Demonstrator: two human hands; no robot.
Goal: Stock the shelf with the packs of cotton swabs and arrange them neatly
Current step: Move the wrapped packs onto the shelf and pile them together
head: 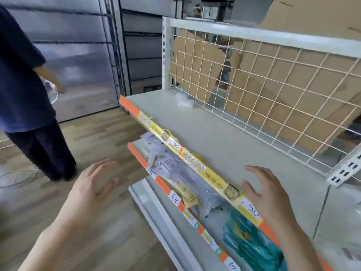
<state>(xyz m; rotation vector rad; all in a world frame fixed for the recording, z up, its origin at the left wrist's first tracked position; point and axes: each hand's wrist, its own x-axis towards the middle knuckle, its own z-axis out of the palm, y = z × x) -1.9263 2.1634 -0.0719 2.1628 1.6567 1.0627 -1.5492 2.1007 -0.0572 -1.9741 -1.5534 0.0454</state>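
A white metal shelf [224, 137] with an orange and yellow price strip along its front edge runs from upper left to lower right. One small clear pack, possibly cotton swabs [183, 101], lies at its far left end by the wire-grid back. My left hand [93, 184] hovers in front of the shelf over the floor, fingers spread, holding nothing. My right hand [265, 190] hangs over the shelf's front edge, fingers spread and slightly bent, also holding nothing.
The lower shelf [213, 218] carries clear-wrapped packs [175, 169], yellow packets and a teal package [252, 243]. A person in dark clothes [25, 90] stands at the left on the wooden floor. Cardboard boxes [283, 79] stand behind the wire grid.
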